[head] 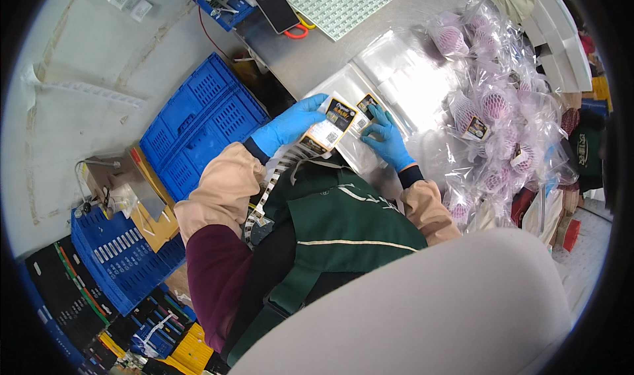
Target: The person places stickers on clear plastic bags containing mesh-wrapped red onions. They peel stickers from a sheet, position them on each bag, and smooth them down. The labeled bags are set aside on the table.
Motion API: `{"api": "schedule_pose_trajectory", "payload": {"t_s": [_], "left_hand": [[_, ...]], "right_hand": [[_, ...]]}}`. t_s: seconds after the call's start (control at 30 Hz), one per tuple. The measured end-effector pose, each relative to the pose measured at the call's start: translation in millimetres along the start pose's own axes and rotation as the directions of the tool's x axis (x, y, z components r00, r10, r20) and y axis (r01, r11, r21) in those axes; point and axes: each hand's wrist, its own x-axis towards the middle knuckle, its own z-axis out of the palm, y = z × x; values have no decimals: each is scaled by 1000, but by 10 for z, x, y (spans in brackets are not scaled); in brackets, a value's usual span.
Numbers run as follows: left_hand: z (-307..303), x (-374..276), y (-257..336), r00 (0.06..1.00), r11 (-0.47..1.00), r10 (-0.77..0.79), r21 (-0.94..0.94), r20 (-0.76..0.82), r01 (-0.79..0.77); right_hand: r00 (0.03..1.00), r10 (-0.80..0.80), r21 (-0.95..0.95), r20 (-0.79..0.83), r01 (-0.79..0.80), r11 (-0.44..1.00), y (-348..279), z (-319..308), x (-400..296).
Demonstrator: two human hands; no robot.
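My left hand (pixel 292 127), in a blue glove, grips a strip of printed labels (pixel 329 127). Its tail hangs in a curve down past my green apron (pixel 342 226). The blue-gloved right hand (pixel 385 137) has its fingertips at a separate black-and-white label (pixel 363 112), just right of the strip. Whether the fingers pinch that label or press it down cannot be told. Beneath both hands lie flat clear plastic bags (pixel 384 72) on a metal table (pixel 267 53).
Clear bags of round produce in pinkish nets (pixel 495 107) are heaped at right. A smartphone (pixel 275 8), red-handled scissors (pixel 297 31) and a sticker sheet (pixel 339 3) lie at the far end. Blue crates (pixel 198 122) stand left. Another person's dark green garment (pixel 584 149) shows at right.
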Motion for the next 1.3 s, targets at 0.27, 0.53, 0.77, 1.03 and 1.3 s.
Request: {"api": "schedule_pose_trajectory", "payload": {"t_s": [0.27,0.53,0.77,1.03,1.3], "left_hand": [[43,380,-225,985,961,169,228,-47,-154],[252,1074,-549,969,908,147,415,-197,-53],[111,749,-459,965,625,-230,779,124,49],[-78,113,31,1000,922,15,386,-2,-13],[-9,465,-151,994,959,86,266,65,-100]], "right_hand": [[895,369,164,-250,-337,927,193,-477,67],[799,50,63,-599,-15,998,-316,-600,307],[951,288,108,-113,-276,955,-115,5,155],[999,13,5,-33,-13,1000,-30,54,8],[743,557,509,-372,-339,791,275,-453,30]]}}
